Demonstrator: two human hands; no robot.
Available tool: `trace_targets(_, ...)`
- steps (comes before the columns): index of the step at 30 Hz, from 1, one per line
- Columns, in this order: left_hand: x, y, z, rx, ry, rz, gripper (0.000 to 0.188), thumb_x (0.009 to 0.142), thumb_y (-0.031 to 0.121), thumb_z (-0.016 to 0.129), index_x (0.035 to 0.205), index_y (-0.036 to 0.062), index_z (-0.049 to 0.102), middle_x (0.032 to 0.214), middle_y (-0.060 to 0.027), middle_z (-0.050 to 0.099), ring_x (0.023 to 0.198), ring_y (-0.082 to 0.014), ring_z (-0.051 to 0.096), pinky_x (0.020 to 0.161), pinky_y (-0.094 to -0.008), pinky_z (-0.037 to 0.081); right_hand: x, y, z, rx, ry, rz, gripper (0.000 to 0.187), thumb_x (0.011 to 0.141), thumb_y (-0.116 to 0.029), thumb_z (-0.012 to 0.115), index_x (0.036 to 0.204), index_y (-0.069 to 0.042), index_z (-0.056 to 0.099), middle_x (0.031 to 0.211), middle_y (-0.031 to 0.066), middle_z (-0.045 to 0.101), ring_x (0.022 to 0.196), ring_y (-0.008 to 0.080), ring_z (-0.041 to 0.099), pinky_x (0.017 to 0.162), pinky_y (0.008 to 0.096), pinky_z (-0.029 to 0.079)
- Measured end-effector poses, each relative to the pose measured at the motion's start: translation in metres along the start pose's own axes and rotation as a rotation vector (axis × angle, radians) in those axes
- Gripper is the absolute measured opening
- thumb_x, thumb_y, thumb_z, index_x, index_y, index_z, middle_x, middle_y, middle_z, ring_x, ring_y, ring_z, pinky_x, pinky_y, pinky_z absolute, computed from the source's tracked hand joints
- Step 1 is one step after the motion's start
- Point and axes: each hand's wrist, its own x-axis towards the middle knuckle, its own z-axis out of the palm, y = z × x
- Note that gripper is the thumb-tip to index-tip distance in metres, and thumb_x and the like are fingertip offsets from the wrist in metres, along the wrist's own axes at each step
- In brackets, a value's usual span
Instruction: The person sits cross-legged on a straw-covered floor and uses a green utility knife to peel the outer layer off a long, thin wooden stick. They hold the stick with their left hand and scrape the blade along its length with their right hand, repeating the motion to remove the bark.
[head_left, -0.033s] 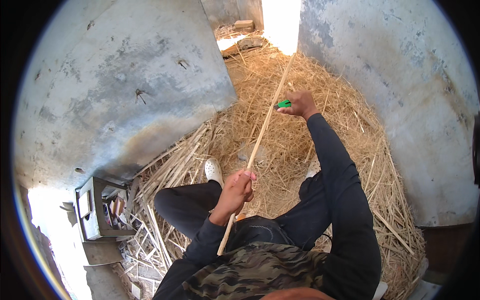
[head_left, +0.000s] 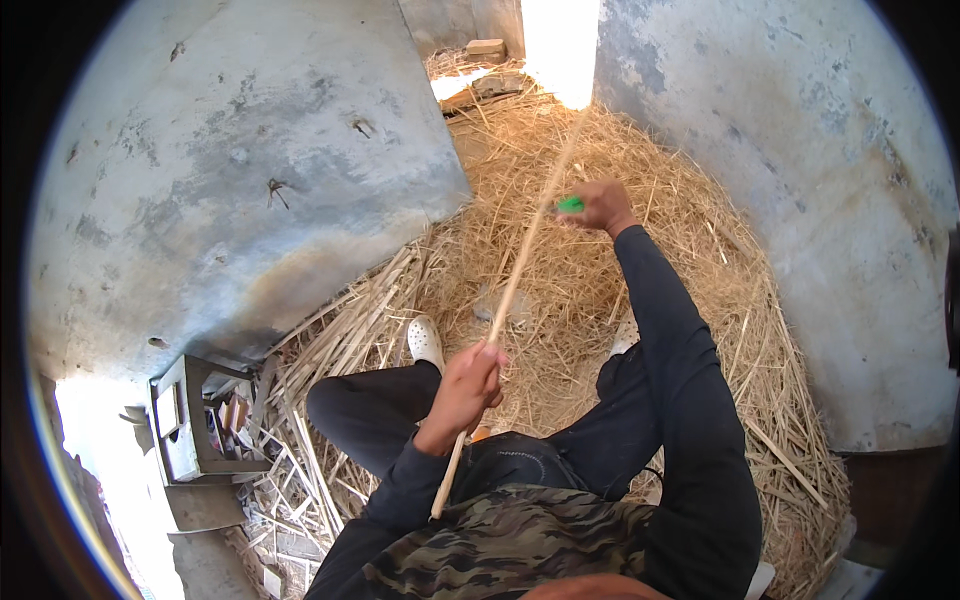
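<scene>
Slightly shifted: slim, blurred, perhaps wooden stick (head_left: pixel 512 290) in left grip (head_left: pixel 466 390).

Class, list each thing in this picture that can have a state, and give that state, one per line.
Left hand: fingers closed around the stick
Stick: held slanting, upper part blurred
Right hand: closed on the green tool
Green tool: gripped, blurred
Straw: loose, strewn
Left white clog: worn
Cabinet: open-sided, things inside
</scene>
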Motion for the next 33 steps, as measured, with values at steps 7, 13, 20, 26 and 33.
trace_targets(7, -0.082, 0.015, -0.024, 0.092, 0.217, 0.115, 0.029, 0.102, 0.029, 0.045, 0.091, 0.0026, 0.050, 0.050, 0.0049, 0.033, 0.041, -0.0044, 0.028, 0.042, -0.0230, 0.030, -0.034, 0.104, -0.078, -0.059, -0.354, 0.627, 0.076, 0.089, -0.073, 0.033, 0.061, -0.007, 0.058, 0.048, 0.0034, 0.043, 0.045, 0.0161, 0.039, 0.044, 0.0365, 0.029)
trace_targets(13, -0.030, 0.016, 0.001, 0.015, 0.050, 0.204, 0.026, 0.103, 0.024, 0.042, 0.094, 0.0008, 0.049, 0.052, 0.0058, 0.032, 0.043, -0.0033, 0.024, 0.043, -0.0228, 0.023, 0.010, -0.049, -0.106, 0.304, -0.283, -0.035, 0.070, 0.087, -0.073, 0.039, 0.057, -0.011, 0.049, 0.048, 0.0001, 0.040, 0.042, 0.0158, 0.041, 0.041, 0.0344, 0.031)
trace_targets(20, -0.021, 0.015, 0.028, -0.009, -0.028, 0.204, 0.025, 0.103, 0.025, 0.042, 0.095, 0.0026, 0.049, 0.053, 0.0060, 0.033, 0.044, -0.0031, 0.025, 0.043, -0.0219, 0.023, -0.006, -0.124, -0.132, 0.328, -0.003, -0.396, 0.070, 0.084, -0.078, 0.037, 0.056, -0.014, 0.045, 0.044, -0.0001, 0.040, 0.036, 0.0162, 0.043, 0.036, 0.0335, 0.033)
trace_targets(26, -0.041, -0.002, 0.028, 0.046, -0.053, 0.112, 0.024, 0.103, 0.026, 0.043, 0.093, 0.0055, 0.049, 0.055, 0.0073, 0.033, 0.045, -0.0025, 0.026, 0.043, -0.0212, 0.022, 0.016, -0.086, -0.112, 0.207, 0.126, -0.223, 0.072, 0.081, -0.081, 0.039, 0.050, -0.016, 0.047, 0.039, -0.0012, 0.040, 0.032, 0.0125, 0.041, 0.032, 0.0288, 0.030)
trace_targets(33, -0.040, 0.007, 0.026, 0.414, 0.107, 0.149, 0.026, 0.102, 0.025, 0.043, 0.085, 0.0065, 0.049, 0.057, 0.0065, 0.038, 0.049, -0.0029, 0.035, 0.045, -0.0215, 0.028, 0.004, 0.017, -0.071, 0.143, -0.221, 0.224, 0.068, 0.089, -0.070, 0.037, 0.074, -0.009, 0.063, 0.056, 0.0043, 0.055, 0.050, 0.0192, 0.054, 0.052, 0.0332, 0.044)
